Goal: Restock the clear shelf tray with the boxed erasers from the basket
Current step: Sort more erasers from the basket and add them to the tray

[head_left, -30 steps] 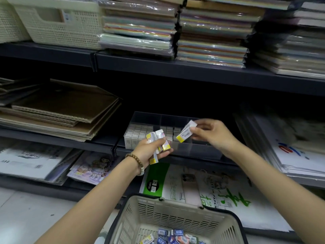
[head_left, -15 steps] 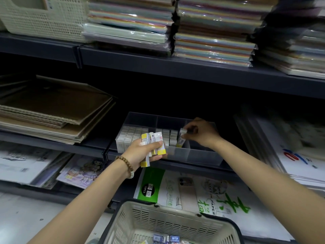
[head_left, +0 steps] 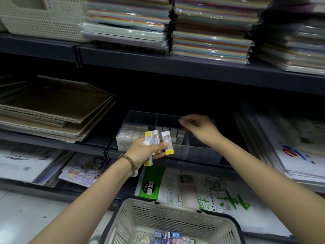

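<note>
The clear tray (head_left: 202, 154) sits at the front edge of the middle shelf, split by dividers into compartments. Its left compartment is packed with upright white boxed erasers (head_left: 131, 133); the middle one holds a shorter row (head_left: 175, 134) along its front. A few white-and-yellow eraser boxes (head_left: 167, 143) fan out in the left hand (head_left: 142, 152), just before the tray's front wall. The cream basket (head_left: 158, 219) below holds loose eraser packs (head_left: 168, 238) on its floor.

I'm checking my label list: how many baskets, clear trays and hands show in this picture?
Baskets: 2 plain, the shelf basket and the eraser basket; a left-edge sliver is unclear
Clear tray: 1
Hands: 2, left hand gripping boxed erasers, right hand above the tray
Total: 5
</note>
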### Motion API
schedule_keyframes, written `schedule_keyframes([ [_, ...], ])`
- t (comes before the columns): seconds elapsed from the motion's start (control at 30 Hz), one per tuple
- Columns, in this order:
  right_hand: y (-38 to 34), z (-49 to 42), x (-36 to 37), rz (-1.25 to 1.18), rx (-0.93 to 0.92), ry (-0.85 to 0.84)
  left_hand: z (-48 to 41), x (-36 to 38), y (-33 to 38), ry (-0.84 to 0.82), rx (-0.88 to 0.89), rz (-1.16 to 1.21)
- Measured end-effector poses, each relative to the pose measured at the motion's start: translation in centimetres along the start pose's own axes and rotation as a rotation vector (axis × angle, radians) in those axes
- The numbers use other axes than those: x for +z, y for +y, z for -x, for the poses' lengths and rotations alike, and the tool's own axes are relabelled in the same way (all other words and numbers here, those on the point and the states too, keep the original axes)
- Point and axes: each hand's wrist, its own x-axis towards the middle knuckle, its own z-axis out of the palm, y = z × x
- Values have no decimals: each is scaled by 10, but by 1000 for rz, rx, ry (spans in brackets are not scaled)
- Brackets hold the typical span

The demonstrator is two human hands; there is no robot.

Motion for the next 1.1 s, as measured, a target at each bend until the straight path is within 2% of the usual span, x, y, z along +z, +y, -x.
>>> schedule_keyframes([
  [0.1, -23, 17, 1, -118, 47, -227, 1, 4, 1, -33, 22, -10],
  [0.17, -27, 26, 3, -128, 62, -296, 3, 7, 1, -40, 38, -16],
  [0.37, -29, 34, -6, -430, 188, -222, 8, 6, 6, -55, 40, 43],
  [0.43, -30, 34, -9, -419, 178, -272, 12, 2, 7, -86, 33, -35],
  [0.5, -31, 35, -10, -420, 185, -313, 15, -2, 8, -50, 21, -117],
  [0.63, -33, 34, -8, -438, 176, -341, 14, -5, 8, -7, -13, -104],
  [0.87, -32, 34, 4, -435, 218, -323, 16, -1, 7, -215, 22, -220],
  [1.0, -32, 29, -6, -356, 188, -411, 11, 4, 11, -199, 83, -295],
  [1.1, -30, 18, -22, -402, 169, -279, 5, 4, 14, -117, 137, -210],
])
